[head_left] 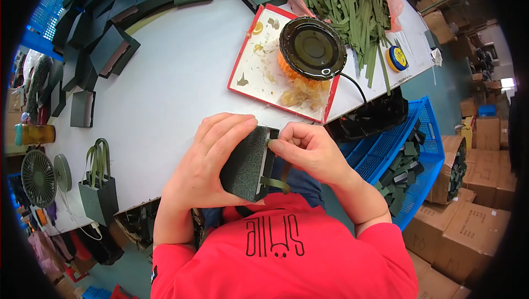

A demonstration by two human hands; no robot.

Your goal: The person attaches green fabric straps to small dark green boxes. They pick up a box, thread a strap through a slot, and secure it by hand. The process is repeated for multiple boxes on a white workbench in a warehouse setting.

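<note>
My left hand (212, 153) is wrapped round a small dark green box (248, 161) with a crackled surface, held tilted over the table's front edge. At the box's open side, facing right, my right hand (308, 150) pinches what looks like the end of a green ribbon against the upper part of the rim. Lower on the same side, a loop of green ribbon (275, 183) sticks out. The fingertips hide most of the pinched end.
A black pan of dark amber liquid (313, 48) stands on a stained, red-rimmed tray (237, 73). Beyond lies a bag of green ribbons (347, 7). Several green boxes (113, 54) line the far left; a small green bag (99, 200) and fans (38, 175) stand left. A blue crate (424, 183) is at right.
</note>
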